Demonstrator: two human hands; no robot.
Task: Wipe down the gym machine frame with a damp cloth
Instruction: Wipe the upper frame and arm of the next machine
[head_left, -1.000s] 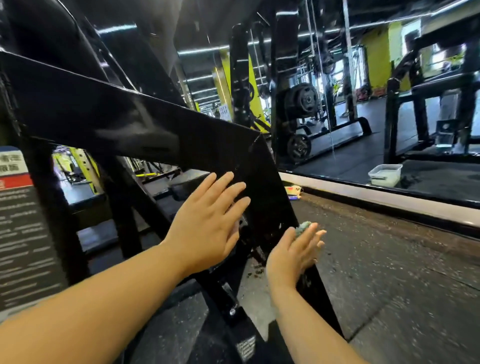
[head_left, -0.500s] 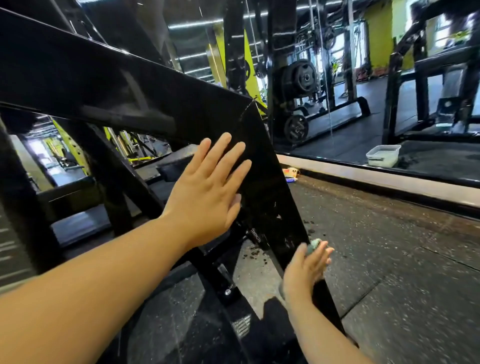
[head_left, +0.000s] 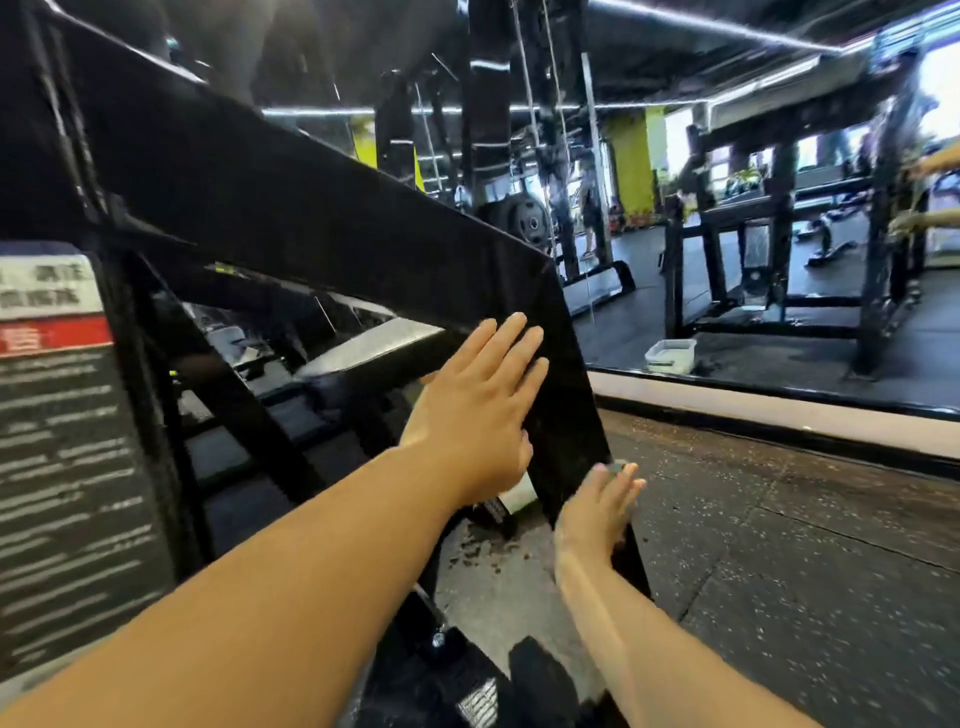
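A glossy black gym machine frame (head_left: 322, 208) slopes from upper left down to a leg at centre. My left hand (head_left: 478, 410) lies flat on the leg's inner face, fingers spread and holding nothing. My right hand (head_left: 597, 506) presses a grey-green cloth (head_left: 618, 466) against the leg's outer edge; only a small bit of cloth shows above my fingertips. Both forearms reach in from the bottom.
A warning label panel (head_left: 57, 441) is on the frame at left. A wall mirror (head_left: 779, 234) with a white base strip stands behind, reflecting racks and a white plastic tub (head_left: 670, 356). Speckled rubber floor (head_left: 805, 571) spreads to the right.
My right hand with the cloth slid down the leg, then back up a little. My left hand stayed flat on the frame. The view shifted, bringing the label panel back in.
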